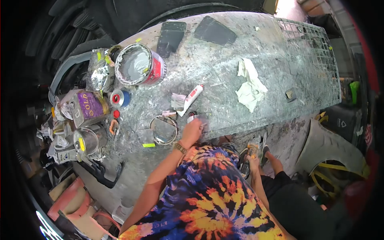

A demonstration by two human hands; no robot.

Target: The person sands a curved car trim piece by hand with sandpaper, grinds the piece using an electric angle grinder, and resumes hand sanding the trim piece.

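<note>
My left hand (pixel 193 131), with a watch on its wrist, is at the near edge of the scuffed table (pixel 224 96). Its fingers are closed on a small pale, flat piece (pixel 193 118) whose kind I cannot make out, and blur covers the fingertips. Just beyond lie a white tube (pixel 193 97) with red print and a folded bit of abrasive-looking sheet (pixel 178 101). A round can lid (pixel 164 131) with a crusted rim rests to the left. Below the table edge, my right hand (pixel 253 162) grips an orange-and-clear object (pixel 253 150), its kind unclear.
A large open tin of grey paste (pixel 136 66) stands at the back left. Nearer are a purple tin (pixel 89 105), a metal can (pixel 86 141) and a tape roll (pixel 120 98). Crumpled white paper (pixel 250 86) and dark sheets (pixel 216 31) lie on the table. A grey panel (pixel 326 140) leans at right.
</note>
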